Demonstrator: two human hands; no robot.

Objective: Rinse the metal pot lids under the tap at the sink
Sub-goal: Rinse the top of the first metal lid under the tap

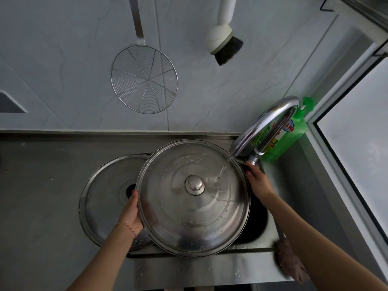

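The rinse is going on now. The left hand (130, 214) grips the big lid (193, 198) at its 9 o'clock edge, and the right hand (257, 181) grips it at 3 o'clock. Water from the tap (270, 122) hits the lid near 2 o'clock. I think the lid must turn next so water reaches every part. A second lid (105, 198) waits at 9 o'clock, on the steel sink (189, 271). A skimmer (144, 79) and a brush (225, 44) hang on the grey wall.

wire skimmer (144, 79), dish brush (225, 42), green detergent bottle (294, 133)
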